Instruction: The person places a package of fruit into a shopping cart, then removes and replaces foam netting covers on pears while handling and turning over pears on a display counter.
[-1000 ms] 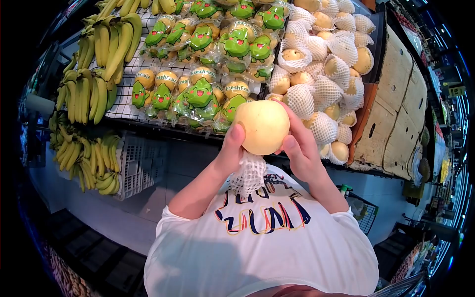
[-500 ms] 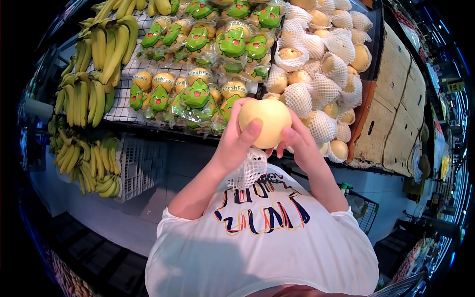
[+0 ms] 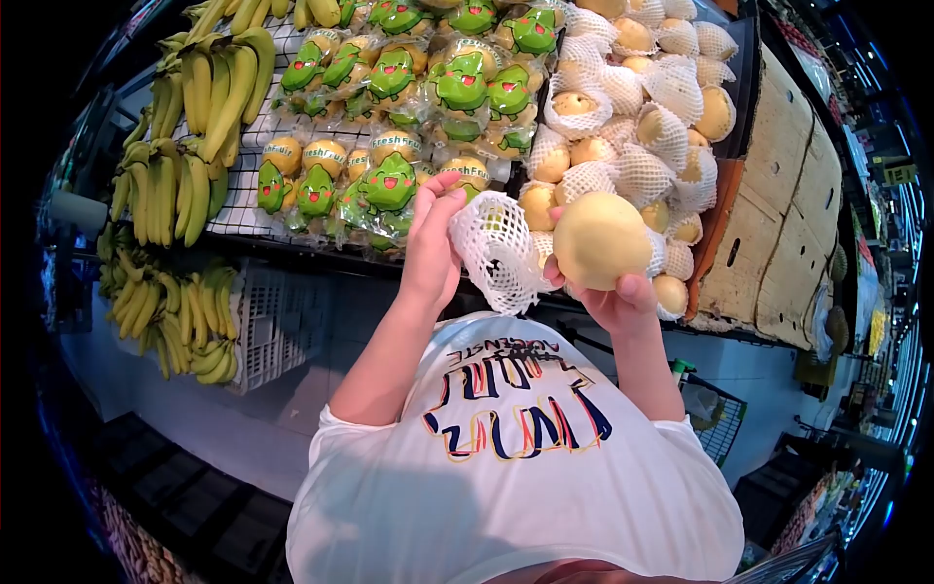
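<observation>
My right hand (image 3: 623, 304) holds a round, pale yellow pear (image 3: 601, 241) from below, fingers and thumb curled around it. The pear is bare, its skin fully exposed on the side I see. To its left, my left hand (image 3: 431, 243) grips a white foam net sleeve (image 3: 494, 248) by its edge. That sleeve hangs loose and hollow over the front edge of the stand. Beyond my right hand lies a heap of similar pears, many in foam nets (image 3: 642, 175).
Bagged fruit with green cartoon labels (image 3: 389, 182) fills the middle of the stand. Bunches of bananas (image 3: 165, 195) hang at left, above a white crate (image 3: 272, 326). Cardboard (image 3: 769, 224) covers the right side. A shopping cart (image 3: 718, 423) stands at lower right.
My hands have moved apart. The pear went from between both hands to the right in my right hand alone, while the left hand moved left and raised the foam net sleeve.
</observation>
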A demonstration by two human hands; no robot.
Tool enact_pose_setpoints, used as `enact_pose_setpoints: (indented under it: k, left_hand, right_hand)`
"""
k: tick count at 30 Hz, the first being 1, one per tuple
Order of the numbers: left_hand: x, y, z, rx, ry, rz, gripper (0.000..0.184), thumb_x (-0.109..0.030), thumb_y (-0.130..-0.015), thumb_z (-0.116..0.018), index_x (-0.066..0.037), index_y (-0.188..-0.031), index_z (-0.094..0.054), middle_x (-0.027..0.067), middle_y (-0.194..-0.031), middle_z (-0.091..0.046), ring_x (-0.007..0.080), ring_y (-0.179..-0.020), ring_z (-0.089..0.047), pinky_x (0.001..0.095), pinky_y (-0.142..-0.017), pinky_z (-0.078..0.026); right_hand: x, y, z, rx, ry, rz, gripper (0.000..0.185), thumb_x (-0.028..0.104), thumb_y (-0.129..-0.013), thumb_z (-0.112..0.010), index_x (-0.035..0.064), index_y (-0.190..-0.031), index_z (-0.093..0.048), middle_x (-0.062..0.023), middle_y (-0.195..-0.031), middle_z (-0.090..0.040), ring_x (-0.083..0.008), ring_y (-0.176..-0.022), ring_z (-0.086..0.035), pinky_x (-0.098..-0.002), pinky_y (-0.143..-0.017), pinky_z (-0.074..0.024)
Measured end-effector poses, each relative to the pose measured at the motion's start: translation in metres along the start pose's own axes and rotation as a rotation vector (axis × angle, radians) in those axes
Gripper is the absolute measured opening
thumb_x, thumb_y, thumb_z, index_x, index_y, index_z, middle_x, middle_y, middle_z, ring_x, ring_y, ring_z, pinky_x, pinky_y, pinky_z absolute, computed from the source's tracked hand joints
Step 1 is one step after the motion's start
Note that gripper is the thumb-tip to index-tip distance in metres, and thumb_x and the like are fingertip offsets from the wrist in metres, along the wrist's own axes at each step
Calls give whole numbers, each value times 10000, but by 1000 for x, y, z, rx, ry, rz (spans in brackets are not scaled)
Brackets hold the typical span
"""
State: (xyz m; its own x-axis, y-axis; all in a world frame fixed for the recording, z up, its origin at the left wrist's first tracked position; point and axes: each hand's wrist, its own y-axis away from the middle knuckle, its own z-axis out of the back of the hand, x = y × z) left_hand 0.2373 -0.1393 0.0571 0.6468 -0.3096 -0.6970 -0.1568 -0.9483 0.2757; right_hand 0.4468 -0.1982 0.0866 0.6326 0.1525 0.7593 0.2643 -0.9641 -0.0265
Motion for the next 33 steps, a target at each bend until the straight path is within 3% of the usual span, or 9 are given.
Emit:
enact_pose_setpoints:
  k: [3, 10, 16, 20, 21, 25, 29, 30, 33]
  left_hand:
    - [2, -4, 4, -18, 56, 46, 372, -178, -964, -515, -58, -1304, -422, 55, -1061, -543, 183, -1016, -599, 372, -904, -503]
    - [9, 2, 0, 23, 62, -1, 428, -79, -862, -530, -64, -1283, -456, 20, -1067, -469, 142, -1000, -525, 325, -935, -459]
    - [12, 3, -5, 190, 88, -26, 419, -48, -848, -531, -61, -1259, -453, 32, -1085, -445, 137, -1023, -490, 297, -942, -434]
    - [17, 0, -4, 258, 81, -14, 402, -74, -877, -531, -50, -1271, -452, 63, -1141, -471, 159, -1044, -518, 300, -959, -440]
    - [18, 0, -4, 263, 68, -11, 402, -87, -887, -522, -46, -1281, -453, 72, -1155, -486, 170, -1054, -534, 308, -965, -448]
    - [17, -1, -1, 173, -198, -17, 366, -171, -948, -538, -39, -1279, -458, 78, -1257, -467, 186, -1141, -533, 330, -968, -459]
    - [34, 6, 4, 202, -472, -246, 631, -286, -885, -716, -54, -1350, -358, 88, -1327, -415, 180, -1190, -496, 335, -902, -468]
    - [35, 10, 1, 219, -586, -247, 737, -317, -850, -766, -65, -1378, -319, 97, -1368, -390, 220, -1232, -476, 363, -916, -470]
    - [37, 21, -15, 322, -822, -357, 767, -225, -793, -818, -60, -1359, -327, 136, -1405, -372, 275, -1253, -478, 413, -954, -472]
  right_hand:
    - [0, 8, 5, -9, -9, 0, 964, 395, -736, -830, 31, -1472, -325, -265, -1404, -467, -382, -1010, -651, -406, -850, -566]
    - [-5, 15, 5, -114, 206, -19, 1003, 532, -692, -812, 24, -1444, -385, -270, -1370, -504, -324, -1173, -604, -377, -984, -518]
    - [-15, 11, 6, -66, 175, -77, 1017, 522, -691, -812, -8, -1446, -385, -257, -1374, -533, -320, -1258, -568, -422, -1044, -482]
    - [-25, 13, 11, -126, 164, -107, 1012, 441, -643, -888, -24, -1406, -414, -144, -1303, -586, -255, -1204, -601, -412, -1041, -490]
    - [-26, 13, 11, -146, 198, -61, 1009, 464, -666, -863, -20, -1421, -400, -178, -1328, -570, -285, -1236, -579, -425, -1062, -469]
    - [-26, 18, 21, -201, 240, 97, 998, 534, -730, -787, -2, -1458, -362, -249, -1391, -523, -345, -1321, -510, -454, -1130, -389]
    - [-19, 24, 27, -258, 275, 217, 979, 570, -762, -741, 17, -1469, -350, -256, -1415, -496, -347, -1352, -472, -457, -1166, -333]
    - [-18, 23, 26, -279, 297, 229, 980, 560, -750, -764, 15, -1460, -363, -253, -1407, -504, -342, -1332, -494, -445, -1145, -367]
    - [-15, 23, 29, -255, 394, 246, 1031, 542, -705, -822, -2, -1453, -366, -246, -1402, -509, -338, -1297, -529, -449, -1091, -436]
